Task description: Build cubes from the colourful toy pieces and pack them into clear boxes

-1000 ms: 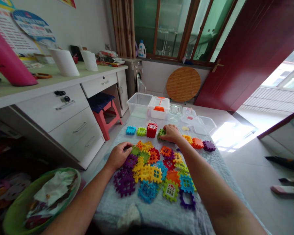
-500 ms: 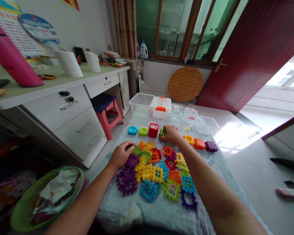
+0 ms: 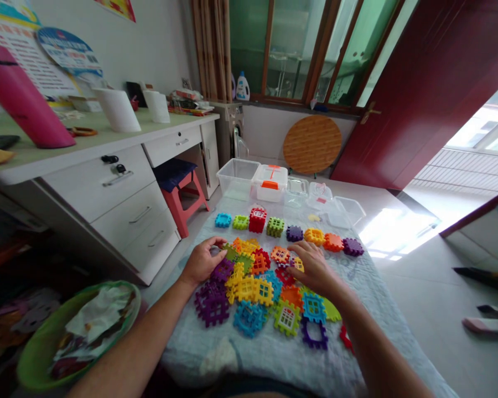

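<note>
Both hands are over the pile of plastic building pieces in the middle of the frame, on a cloth-covered table (image 3: 377, 309). The left hand (image 3: 202, 262) is at the pile's upper left edge, fingers curled and thumb extended toward an olive-green piece (image 3: 231, 252). That piece lies right at the thumb tip, and a purple piece (image 3: 223, 270) sits just below the hand; whether this grip is closed on anything, one cannot tell. The right hand (image 3: 314, 266) is at the pile's upper right, palm down, its grip open, with thumb and fingers apart. A yellow window piece (image 3: 299, 264) shows in that gap, an orange window piece (image 3: 279, 254) lies just left of the fingertips, and a red piece (image 3: 283, 276) is beneath the thumb.

Lower in the pile, toward the bottom centre, are blue pieces (image 3: 249, 319), a light green window piece (image 3: 288, 317) and a dark purple frame (image 3: 315, 345). Above the hands, a row runs rightward: a blue stack (image 3: 223, 224), a light green stack (image 3: 240, 225), a red cube (image 3: 258, 221), a green stack (image 3: 275, 227), then dark purple, yellow, orange and purple stacks. Behind it stands a clear bin (image 3: 237, 181) beside a lidded box (image 3: 271, 187).
</note>
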### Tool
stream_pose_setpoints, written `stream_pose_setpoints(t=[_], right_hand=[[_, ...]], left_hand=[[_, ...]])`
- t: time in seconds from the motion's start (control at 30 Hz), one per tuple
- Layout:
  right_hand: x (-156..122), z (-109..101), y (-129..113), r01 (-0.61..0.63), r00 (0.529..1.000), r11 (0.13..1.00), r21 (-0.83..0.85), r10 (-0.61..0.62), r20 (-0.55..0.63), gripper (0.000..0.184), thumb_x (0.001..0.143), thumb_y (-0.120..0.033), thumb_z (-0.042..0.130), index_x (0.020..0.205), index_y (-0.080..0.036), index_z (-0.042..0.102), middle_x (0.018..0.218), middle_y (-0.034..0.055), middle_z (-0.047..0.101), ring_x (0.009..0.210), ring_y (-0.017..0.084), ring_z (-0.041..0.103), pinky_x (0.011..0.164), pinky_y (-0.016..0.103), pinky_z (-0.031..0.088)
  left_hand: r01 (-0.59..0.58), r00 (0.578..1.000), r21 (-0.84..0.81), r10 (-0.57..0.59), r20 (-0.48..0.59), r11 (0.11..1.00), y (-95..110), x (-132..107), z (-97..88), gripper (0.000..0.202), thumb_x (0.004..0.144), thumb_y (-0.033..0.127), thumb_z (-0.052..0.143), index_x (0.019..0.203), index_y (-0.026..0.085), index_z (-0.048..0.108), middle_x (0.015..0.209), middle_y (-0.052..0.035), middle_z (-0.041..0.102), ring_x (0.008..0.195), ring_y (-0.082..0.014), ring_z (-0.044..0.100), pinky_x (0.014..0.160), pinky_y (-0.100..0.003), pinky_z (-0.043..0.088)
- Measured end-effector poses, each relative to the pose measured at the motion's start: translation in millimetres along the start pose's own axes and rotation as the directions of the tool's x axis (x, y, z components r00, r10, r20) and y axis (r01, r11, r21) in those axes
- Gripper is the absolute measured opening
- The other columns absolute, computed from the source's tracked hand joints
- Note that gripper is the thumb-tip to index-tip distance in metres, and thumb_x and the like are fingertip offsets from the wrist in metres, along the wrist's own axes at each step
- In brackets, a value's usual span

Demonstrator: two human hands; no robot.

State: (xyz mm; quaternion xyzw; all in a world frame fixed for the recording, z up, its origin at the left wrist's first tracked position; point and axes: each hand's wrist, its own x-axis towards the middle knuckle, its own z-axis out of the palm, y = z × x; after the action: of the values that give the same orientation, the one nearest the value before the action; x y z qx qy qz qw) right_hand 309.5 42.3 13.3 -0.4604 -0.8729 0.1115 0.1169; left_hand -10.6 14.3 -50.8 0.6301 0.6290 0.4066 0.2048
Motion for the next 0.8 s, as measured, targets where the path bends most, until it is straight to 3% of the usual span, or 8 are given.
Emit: stream_pose_setpoints(t=[0.1, 0.3, 0.5, 0.63, 0.8], right_hand=[[-10.2, 12.1, -0.7, -0.020, 1.000, 0.999, 0.043, 0.019, 0.015, 0.033, 0.081, -0.028, 0.061, 0.113, -0.021, 0.058, 0.110, 0.0079, 0.059, 0.103, 0.024, 0.050, 0.091, 0.036, 0.036], [-5.6, 31.0, 4.9, -0.067, 0.997, 0.996, 0.062, 0.069, -0.034, 0.028, 0.078, -0.018, 0.057, 0.105, -0.020, 0.061, 0.106, 0.0069, 0.059, 0.101, 0.022, 0.051, 0.090, 0.034, 0.036], [-7.2, 37.1, 9.8, -0.051, 0.993, 0.996, 0.079, 0.059, -0.098, 0.028, 0.079, -0.020, 0.055, 0.107, -0.020, 0.060, 0.111, 0.0073, 0.060, 0.103, 0.023, 0.050, 0.093, 0.034, 0.035], [-8.4, 39.3, 10.6, -0.039, 0.993, 0.995, 0.088, 0.049, -0.110, 0.036, 0.075, -0.013, 0.050, 0.109, -0.019, 0.059, 0.117, 0.0075, 0.059, 0.107, 0.022, 0.049, 0.096, 0.033, 0.034], [-9.5, 41.8, 10.3, -0.025, 0.990, 0.994, 0.108, 0.040, -0.138, 0.038, 0.069, -0.009, 0.048, 0.103, -0.019, 0.060, 0.110, 0.0076, 0.060, 0.101, 0.022, 0.050, 0.091, 0.034, 0.036]], left_hand=[[-0.023, 0.999, 0.031, 0.024, -0.029, 0.999, 2.5, -0.7, -1.7, 0.031, 0.076, 0.037, 0.058, 0.101, 0.020, 0.063, 0.092, -0.0030, 0.069, 0.089, -0.0190, 0.064, 0.089, -0.032, 0.048], [-0.052, 0.993, 0.031, 0.055, -0.104, 0.998, 1.6, -0.9, -5.7, 0.029, 0.076, 0.037, 0.059, 0.098, 0.019, 0.064, 0.089, -0.0035, 0.069, 0.087, -0.0193, 0.064, 0.086, -0.031, 0.049], [-0.043, 0.990, 0.000, 0.043, -0.138, 0.999, -0.1, -1.7, -6.0, 0.026, 0.076, 0.037, 0.060, 0.093, 0.019, 0.065, 0.089, -0.0041, 0.070, 0.086, -0.0193, 0.064, 0.085, -0.032, 0.050], [-0.032, 0.984, -0.029, 0.027, -0.175, 0.999, 3.1, -2.9, -6.0, 0.022, 0.076, 0.037, 0.059, 0.087, 0.018, 0.064, 0.084, -0.0032, 0.069, 0.082, -0.0185, 0.064, 0.082, -0.030, 0.051], [-0.080, 0.982, -0.027, 0.074, -0.171, 0.996, 19.8, -3.0, -9.0, 0.016, 0.078, 0.032, 0.059, 0.085, 0.018, 0.062, 0.082, -0.0026, 0.067, 0.080, -0.0173, 0.064, 0.079, -0.029, 0.051]])
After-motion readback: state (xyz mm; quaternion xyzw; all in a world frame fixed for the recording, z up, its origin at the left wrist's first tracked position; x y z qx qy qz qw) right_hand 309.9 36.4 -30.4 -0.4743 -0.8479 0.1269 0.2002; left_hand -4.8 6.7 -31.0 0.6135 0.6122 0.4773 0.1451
